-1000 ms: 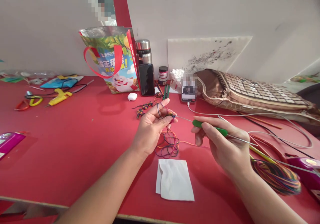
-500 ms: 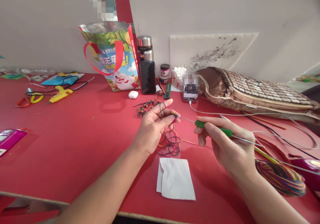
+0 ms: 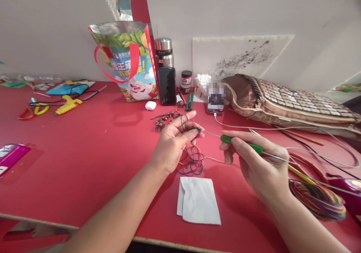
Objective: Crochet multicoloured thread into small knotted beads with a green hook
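My left hand (image 3: 173,142) pinches a small piece of multicoloured crochet work (image 3: 198,129) between thumb and fingers, with a dark strand looped over the raised index finger. In my right hand (image 3: 259,159) is a crochet hook (image 3: 241,144) with a green handle, gripped like a pen. The hook's thin metal shaft points left and its tip meets the work; the very tip is hidden there. Loose multicoloured yarn (image 3: 193,162) lies tangled on the red table (image 3: 113,178) below my left hand. An orange strand runs from it toward my right hand.
A folded white cloth or tissue (image 3: 199,200) lies in front. Behind stand a printed bag (image 3: 126,65), a steel flask (image 3: 164,52) and two phones, one playing on a cable (image 3: 216,100). A yarn coil (image 3: 317,200) lies right; a yellow glue gun (image 3: 67,104) left.
Both hands keep nearly the same pose, with the hook tip still at the crochet work. The view has shifted very slightly.
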`<state>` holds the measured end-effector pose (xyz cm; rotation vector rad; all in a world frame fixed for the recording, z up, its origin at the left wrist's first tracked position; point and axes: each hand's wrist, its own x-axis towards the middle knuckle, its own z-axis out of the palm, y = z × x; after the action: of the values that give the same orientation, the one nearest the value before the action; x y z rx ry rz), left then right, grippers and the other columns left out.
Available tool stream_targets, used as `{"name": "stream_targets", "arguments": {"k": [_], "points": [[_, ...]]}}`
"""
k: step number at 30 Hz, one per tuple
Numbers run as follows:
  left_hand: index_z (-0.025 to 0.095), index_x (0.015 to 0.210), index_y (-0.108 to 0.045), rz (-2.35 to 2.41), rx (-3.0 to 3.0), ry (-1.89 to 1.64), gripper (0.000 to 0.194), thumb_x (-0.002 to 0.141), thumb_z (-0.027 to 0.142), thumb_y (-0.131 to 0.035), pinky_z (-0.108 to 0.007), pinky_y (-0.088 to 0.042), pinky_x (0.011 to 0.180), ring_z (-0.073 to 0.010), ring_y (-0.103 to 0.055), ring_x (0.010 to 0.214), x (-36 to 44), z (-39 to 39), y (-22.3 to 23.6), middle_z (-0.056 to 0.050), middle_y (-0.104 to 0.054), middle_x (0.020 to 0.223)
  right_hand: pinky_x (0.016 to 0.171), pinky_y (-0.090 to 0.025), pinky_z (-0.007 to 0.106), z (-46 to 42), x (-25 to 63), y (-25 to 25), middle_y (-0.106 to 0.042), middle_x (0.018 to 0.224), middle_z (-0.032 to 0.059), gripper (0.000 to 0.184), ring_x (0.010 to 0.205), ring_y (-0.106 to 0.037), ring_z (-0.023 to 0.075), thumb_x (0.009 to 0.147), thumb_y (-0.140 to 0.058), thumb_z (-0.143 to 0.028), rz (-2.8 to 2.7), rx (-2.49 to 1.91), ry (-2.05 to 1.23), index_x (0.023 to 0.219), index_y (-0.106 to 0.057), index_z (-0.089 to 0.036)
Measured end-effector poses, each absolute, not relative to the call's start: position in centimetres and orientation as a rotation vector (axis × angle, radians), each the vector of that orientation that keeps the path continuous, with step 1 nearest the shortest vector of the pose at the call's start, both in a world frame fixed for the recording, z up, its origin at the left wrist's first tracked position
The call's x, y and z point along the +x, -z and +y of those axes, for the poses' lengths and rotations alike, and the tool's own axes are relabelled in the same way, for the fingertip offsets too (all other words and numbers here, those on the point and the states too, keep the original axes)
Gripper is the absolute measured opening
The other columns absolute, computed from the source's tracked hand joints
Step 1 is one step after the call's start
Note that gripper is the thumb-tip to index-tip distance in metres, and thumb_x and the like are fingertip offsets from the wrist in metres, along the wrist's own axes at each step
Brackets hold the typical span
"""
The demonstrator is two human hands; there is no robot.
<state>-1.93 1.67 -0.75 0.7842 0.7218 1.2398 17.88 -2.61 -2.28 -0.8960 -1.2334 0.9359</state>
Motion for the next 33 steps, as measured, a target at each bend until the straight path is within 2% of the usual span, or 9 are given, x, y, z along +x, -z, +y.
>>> {"name": "stream_targets", "arguments": {"k": [17, 33], "points": [[0.017, 0.123, -0.078, 0.755, 0.813, -1.227, 0.046, 0.078, 0.011, -0.086, -0.024, -0.049, 0.062, -0.0146, -0.074, 0.077, -1.91, 1.56, 0.55, 0.000, -0.074, 0.087, 0.053, -0.061, 0.026, -2.62, 17.74, 2.27, -0.082, 0.082, 0.0040, 0.017, 0.062, -0.073, 0.0149, 0.101, -0.077, -0.024, -1.240, -0.857, -0.936, 0.110, -0.089, -0.031], [0.017, 0.120, -0.079, 0.753, 0.811, -1.233, 0.042, 0.079, 0.009, -0.084, -0.024, -0.049, 0.061, -0.0139, -0.074, 0.076, -1.87, 1.44, 0.35, 0.000, -0.074, 0.085, 0.053, -0.062, 0.025, -2.65, 17.74, 2.02, -0.081, 0.087, 0.0018, 0.032, 0.062, -0.071, 0.0122, 0.100, -0.072, -0.011, -1.400, -0.839, -0.788, 0.116, -0.088, -0.033]]}}
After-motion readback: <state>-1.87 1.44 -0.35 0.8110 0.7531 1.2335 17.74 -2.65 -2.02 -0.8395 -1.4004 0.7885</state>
